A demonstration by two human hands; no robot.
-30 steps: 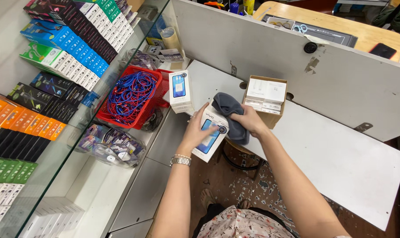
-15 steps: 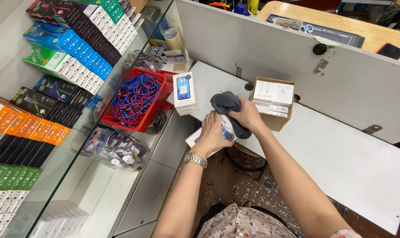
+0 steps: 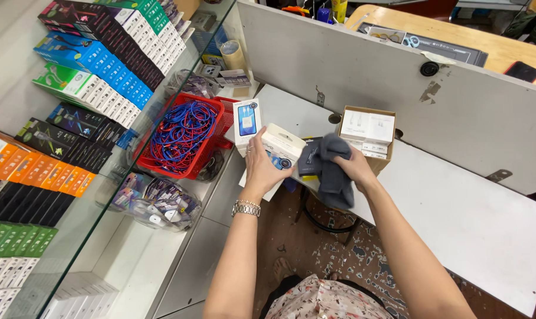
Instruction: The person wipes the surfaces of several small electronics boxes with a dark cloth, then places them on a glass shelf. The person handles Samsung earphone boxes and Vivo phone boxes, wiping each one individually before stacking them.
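— What is the left hand (image 3: pixel 261 167) doing?

— It is gripping a white product box (image 3: pixel 278 152) with a blue picture on its face, fingers wrapped over the near side and tilting it above the edge of the white desk (image 3: pixel 457 201). A metal watch (image 3: pixel 246 208) is sitting on that wrist.

— And the right hand (image 3: pixel 355 166)?

— It is clutching a dark grey cloth (image 3: pixel 333 171), closed around the upper part while the rest is hanging down just beside the box. A small dark box (image 3: pixel 308 157) is lying between the white box and the cloth.

— What is standing around them?

— A second white box with a blue picture (image 3: pixel 246 120) is standing upright just left of the held one. Behind the right hand, an open cardboard carton (image 3: pixel 367 136) is holding flat white packs. Further left, a red basket (image 3: pixel 212 142) is brimming with blue and red cables (image 3: pixel 182 133), and a clear bag of small items (image 3: pixel 155 201) is lying below it, under a glass counter top. Rows of coloured boxes (image 3: pixel 90 82) are filling the display shelves on the far left.
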